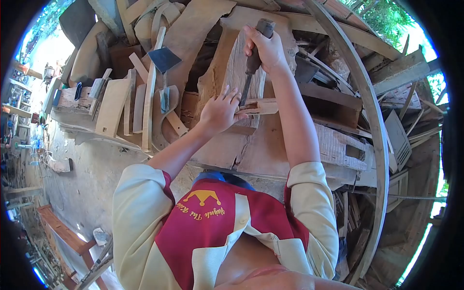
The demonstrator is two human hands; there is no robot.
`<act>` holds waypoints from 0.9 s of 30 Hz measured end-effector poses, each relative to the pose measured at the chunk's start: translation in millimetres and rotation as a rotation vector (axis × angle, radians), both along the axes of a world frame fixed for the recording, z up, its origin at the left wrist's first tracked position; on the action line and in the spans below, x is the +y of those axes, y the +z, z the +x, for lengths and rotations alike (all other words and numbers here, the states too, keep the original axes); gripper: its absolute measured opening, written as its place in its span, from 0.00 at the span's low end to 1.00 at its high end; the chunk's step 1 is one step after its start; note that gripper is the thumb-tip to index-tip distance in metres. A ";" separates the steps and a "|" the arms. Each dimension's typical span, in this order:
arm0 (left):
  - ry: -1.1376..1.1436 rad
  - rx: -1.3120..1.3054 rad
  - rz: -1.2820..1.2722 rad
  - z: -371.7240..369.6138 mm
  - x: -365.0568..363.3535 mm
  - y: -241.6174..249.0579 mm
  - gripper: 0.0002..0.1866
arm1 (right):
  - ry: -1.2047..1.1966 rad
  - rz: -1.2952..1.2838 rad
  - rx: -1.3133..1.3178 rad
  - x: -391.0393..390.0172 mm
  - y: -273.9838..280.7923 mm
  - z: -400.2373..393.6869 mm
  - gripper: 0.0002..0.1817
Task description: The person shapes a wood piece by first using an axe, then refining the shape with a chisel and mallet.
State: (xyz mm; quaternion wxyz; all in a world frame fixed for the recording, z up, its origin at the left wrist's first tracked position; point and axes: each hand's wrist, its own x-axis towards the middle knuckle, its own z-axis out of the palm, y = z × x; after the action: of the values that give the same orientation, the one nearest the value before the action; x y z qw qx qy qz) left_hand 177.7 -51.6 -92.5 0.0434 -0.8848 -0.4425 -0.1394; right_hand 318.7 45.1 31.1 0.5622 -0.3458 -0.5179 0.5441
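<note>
My right hand [268, 48] is wrapped round the dark handle of a chisel [253, 65], which stands nearly upright with its blade pointing down. The blade's lower end meets a short, pale piece of wood [265, 106]; its tip is hard to make out. My left hand [218, 113] grips the left end of this wood, its fingers bent close beside the blade and perhaps touching it. Beneath the piece lies a wooden block [240, 129] on the workbench [212, 153].
Left on the bench are a flat board [114, 107], a long wooden strip [152, 92] and a dark-bladed tool [165, 60]. A large curved wooden strip [371, 101] arches past my right side. Scrap wood [333, 72] is piled at right. A wooden bench [65, 227] stands lower left.
</note>
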 end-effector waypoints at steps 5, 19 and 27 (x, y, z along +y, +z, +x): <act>0.012 -0.020 -0.036 1.1 -1.8 2.7 0.33 | -0.065 -0.035 0.034 14.6 -9.4 5.9 0.13; 0.052 -0.031 -0.095 2.0 -0.6 0.5 0.32 | -0.385 -0.156 0.065 28.8 -38.3 38.1 0.13; 0.071 -0.024 -0.239 3.2 -0.3 6.3 0.34 | -0.728 -0.168 0.396 -15.3 -69.1 87.7 0.09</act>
State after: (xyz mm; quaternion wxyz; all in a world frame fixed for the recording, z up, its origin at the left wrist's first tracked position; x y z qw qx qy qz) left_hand 180.9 -51.9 -86.3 -0.0630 -0.8656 -0.4876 -0.0947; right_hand 406.4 29.7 -37.9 0.7762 -0.4399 -0.1976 0.4062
